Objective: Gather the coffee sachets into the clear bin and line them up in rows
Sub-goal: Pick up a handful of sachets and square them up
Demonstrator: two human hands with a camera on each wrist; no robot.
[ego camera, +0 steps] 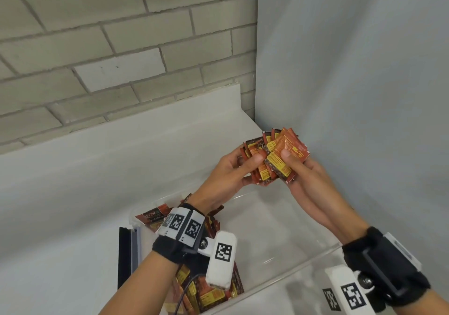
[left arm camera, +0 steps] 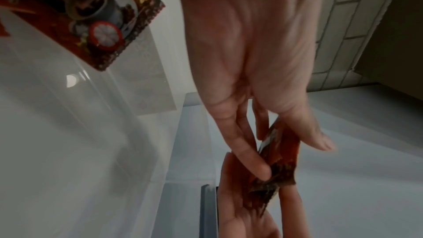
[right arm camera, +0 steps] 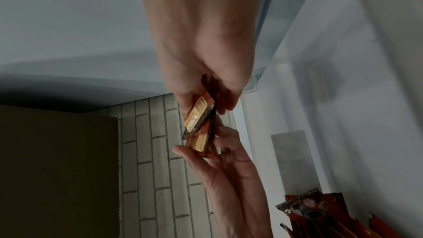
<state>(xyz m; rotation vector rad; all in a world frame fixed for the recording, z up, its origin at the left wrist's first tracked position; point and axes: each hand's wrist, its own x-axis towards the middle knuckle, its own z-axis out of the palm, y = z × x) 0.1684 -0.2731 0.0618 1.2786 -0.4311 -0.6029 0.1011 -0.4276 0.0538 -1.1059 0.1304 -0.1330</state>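
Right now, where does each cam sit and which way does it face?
Head: on the head, looking down at left hand and right hand, both gripping a sachet fan above the clear bin; forearms show.
Left wrist: looks along the left hand to the sachet fan.
Right wrist: looks along the right hand to the sachet fan.
All share the fan.

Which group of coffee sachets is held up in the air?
The fanned bunch of sachets, pinched between left hand and right hand; the other sachets lie inside the clear bin.
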